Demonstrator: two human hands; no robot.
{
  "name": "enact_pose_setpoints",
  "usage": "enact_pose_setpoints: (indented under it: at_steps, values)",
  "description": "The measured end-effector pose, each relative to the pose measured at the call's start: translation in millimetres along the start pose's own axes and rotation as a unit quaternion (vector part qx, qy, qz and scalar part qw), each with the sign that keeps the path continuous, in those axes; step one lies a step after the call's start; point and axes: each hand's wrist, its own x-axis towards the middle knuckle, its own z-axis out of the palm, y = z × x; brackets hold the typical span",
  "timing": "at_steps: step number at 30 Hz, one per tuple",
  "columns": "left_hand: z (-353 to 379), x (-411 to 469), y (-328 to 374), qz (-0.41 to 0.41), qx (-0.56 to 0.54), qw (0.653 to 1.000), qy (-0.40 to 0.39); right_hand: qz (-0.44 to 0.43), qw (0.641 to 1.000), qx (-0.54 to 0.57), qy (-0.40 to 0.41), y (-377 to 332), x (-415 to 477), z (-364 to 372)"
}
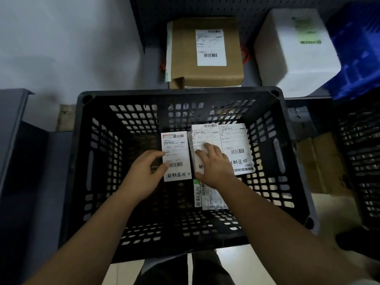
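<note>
Head view: inside a black crate [181,93], on its floor, the left hand [147,171] pinched the left parcel [177,149] by its edge; the right hand [213,165] lay spread on the middle parcel [205,136]. Sorting seemed underway; lifting 1 out would need a fuller grasp.

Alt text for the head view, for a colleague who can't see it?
Inside a black crate, the left hand pinches the left labelled parcel while the right hand rests on the middle parcel. A cardboard box stands behind the crate.
</note>
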Motion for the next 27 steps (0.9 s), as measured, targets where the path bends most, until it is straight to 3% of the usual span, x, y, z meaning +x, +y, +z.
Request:
enact_pose_setpoints:
  at_steps: [4,7,10,15,19,27]
  values:
    - [-6.3,-6.2,9.0,0.028,0.014,0.999,0.007,0.008,0.992,0.122,-0.023,-0.5,-12.1,-18.0]
    - [-19.8,-18.4,29.4,0.042,0.016,0.999,0.018,0.02,0.971,0.236,0.035,2.3,-36.8,-47.2]
    - [-41.1,-47.6,59.3,0.068,0.026,0.996,0.053,-0.011,0.959,0.274,0.072,3.7,-75.8,-90.9]
    - [-76.2,-132.2,105.4,0.095,0.06,0.981,0.159,-0.14,0.961,0.225,0.082,-17.3,-137.4,-162.0]
    - [-91.4,-245.9,122.9,0.072,0.091,0.954,0.275,-0.287,0.937,0.179,0.084,-63.9,-201.8,-184.3]
    - [-113.2,-527.8,139.2,-0.076,0.163,0.857,0.484,-0.543,0.828,0.136,0.024,-214.2,-366.2,-169.0]
